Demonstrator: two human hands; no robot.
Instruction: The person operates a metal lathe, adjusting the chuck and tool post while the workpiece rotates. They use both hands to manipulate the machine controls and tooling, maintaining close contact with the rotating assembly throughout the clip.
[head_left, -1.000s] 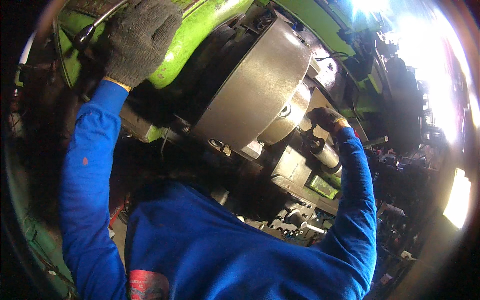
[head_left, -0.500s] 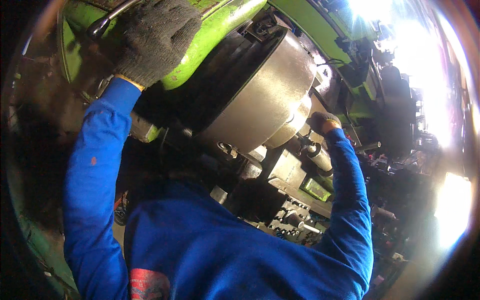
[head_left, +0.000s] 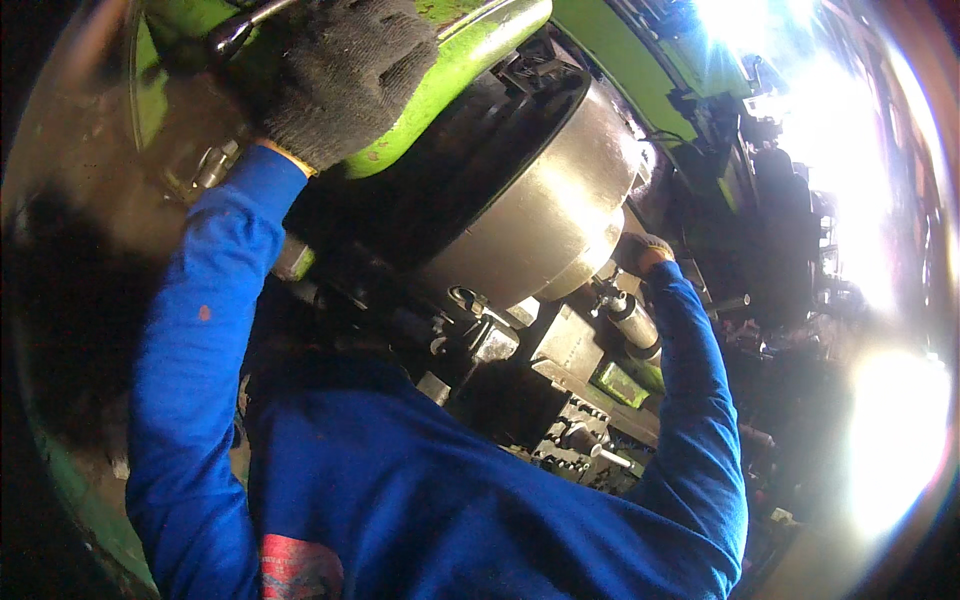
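Observation:
My left hand [head_left: 350, 85], in a dark knit glove, lies palm down over the rounded green machine housing [head_left: 490, 40]; its fingers seem laid along the surface and show only in part. Beside it is a metal lever with a black knob [head_left: 232, 38]. A large shiny metal drum [head_left: 545, 195], probably a lathe chuck or workpiece, fills the middle. At the drum's lower right end is my right hand [head_left: 640, 253], also gloved, fingers curled in; what they hold is hidden. Just below that hand sits a cylindrical metal fitting [head_left: 632, 322].
Below the drum are a metal block [head_left: 570, 340], a green part [head_left: 622, 384] and a panel with a light handle [head_left: 612, 456]. Green machine bodywork [head_left: 620, 60] runs along the top. Strong glare washes out the right side. A metal fitting [head_left: 215, 163] stands near my left wrist.
The view has shifted slightly, so my left hand and the housing sit further right in the picture. Both hands keep about the same places on the machine.

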